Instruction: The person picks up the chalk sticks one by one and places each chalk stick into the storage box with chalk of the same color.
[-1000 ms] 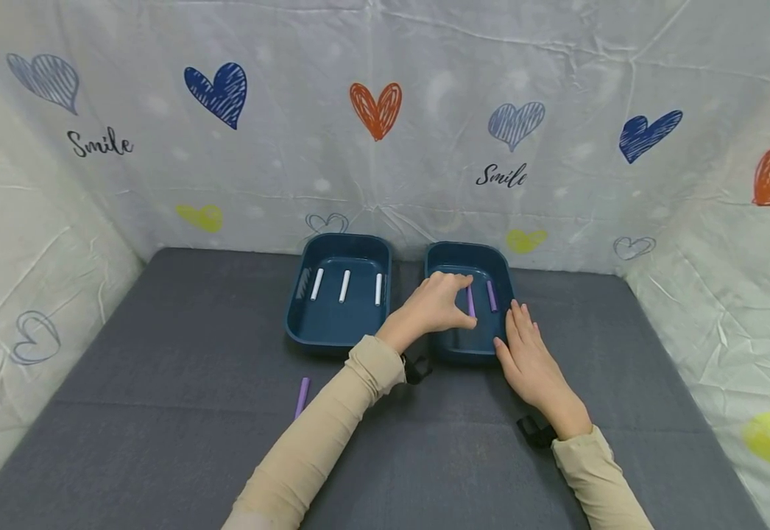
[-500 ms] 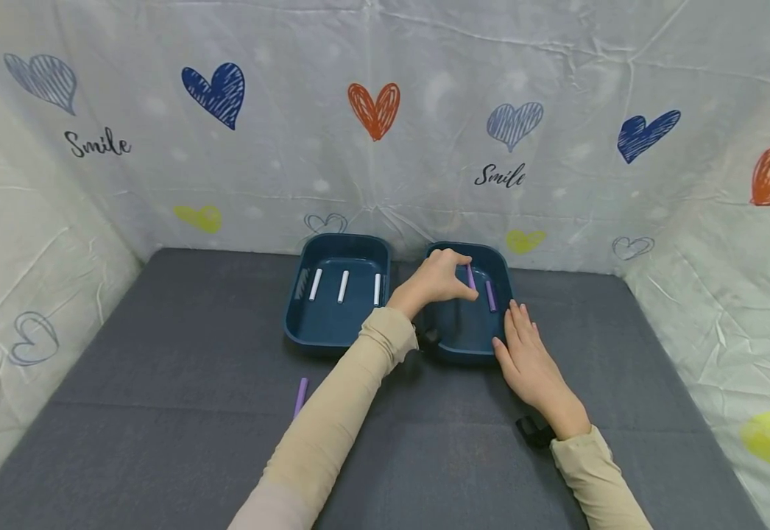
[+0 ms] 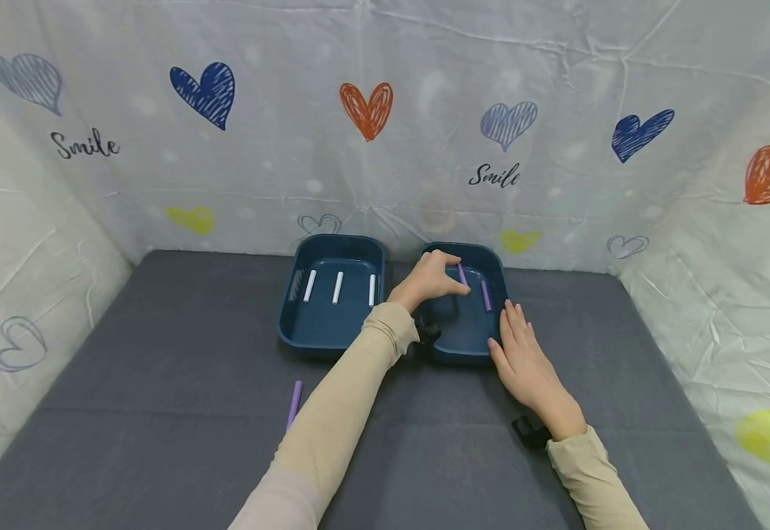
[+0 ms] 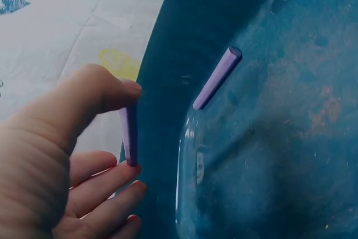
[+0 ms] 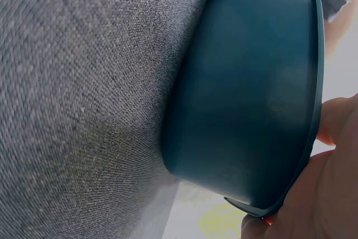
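My left hand [image 3: 428, 281] is over the right blue tray [image 3: 464, 340], pinching a purple chalk stick [image 4: 130, 135] by its two ends between thumb and finger. In the left wrist view the held chalk is above the tray's side. A second purple chalk [image 3: 486, 296] lies on that tray's floor, a little to the right of the held one. My right hand [image 3: 527, 361] rests with straight fingers along the tray's right rim; the right wrist view has the tray's outer wall [image 5: 246, 88] beside it.
To the left stands another blue tray [image 3: 332, 344] with three white chalk sticks [image 3: 338, 288] lying apart. A purple chalk [image 3: 294, 403] lies on the grey cloth-covered table [image 3: 160, 412], partly hidden by the left sleeve. A white curtain [image 3: 425, 44] with printed hearts hangs behind.
The left hand has moved toward the far end of the right tray, carrying the purple chalk with it. The right hand stays at the tray's rim. The head view has shifted slightly.
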Tool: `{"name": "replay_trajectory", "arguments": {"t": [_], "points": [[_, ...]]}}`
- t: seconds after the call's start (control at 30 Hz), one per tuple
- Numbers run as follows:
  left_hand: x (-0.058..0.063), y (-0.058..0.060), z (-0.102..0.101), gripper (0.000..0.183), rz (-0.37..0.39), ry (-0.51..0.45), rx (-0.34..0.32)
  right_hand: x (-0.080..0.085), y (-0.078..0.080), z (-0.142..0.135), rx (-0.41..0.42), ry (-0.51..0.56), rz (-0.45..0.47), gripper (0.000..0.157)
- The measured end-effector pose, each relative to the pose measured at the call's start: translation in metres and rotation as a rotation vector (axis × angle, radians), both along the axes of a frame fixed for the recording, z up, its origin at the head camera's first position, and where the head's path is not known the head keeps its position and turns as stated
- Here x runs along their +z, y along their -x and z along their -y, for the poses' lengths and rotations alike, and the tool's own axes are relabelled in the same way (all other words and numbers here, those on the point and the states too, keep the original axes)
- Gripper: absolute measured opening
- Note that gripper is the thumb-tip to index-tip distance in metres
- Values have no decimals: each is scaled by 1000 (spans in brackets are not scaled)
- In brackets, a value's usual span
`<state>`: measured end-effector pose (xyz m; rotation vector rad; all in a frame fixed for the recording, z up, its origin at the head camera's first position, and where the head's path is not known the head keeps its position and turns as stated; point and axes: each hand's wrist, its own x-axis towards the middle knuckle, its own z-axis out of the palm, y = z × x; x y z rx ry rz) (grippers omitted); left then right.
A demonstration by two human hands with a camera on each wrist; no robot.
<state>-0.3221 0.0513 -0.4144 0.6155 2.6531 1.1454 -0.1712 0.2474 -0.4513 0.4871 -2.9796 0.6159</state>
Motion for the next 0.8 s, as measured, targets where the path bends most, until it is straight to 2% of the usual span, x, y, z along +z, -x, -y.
{"name": "replay_trajectory", "arguments": {"t": [0.1, 0.2, 0.5, 0.63, 0.8], "points": [[-5, 2, 0, 72, -2, 4, -11, 0, 0, 0, -3, -9, 4, 66], [-9, 1, -1, 72, -37, 57, -19, 1, 0, 0, -4, -11, 2, 67], [-22, 1, -8, 68, -266, 404, -84, 0, -1, 1, -2, -2, -7, 66], [-24, 1, -10, 65, -300, 513, -110, 0, 0, 1, -1, 0, -6, 66], [-22, 0, -13, 55, -315, 608, -143, 0, 0, 0, 0, 8, 4, 66]]}}
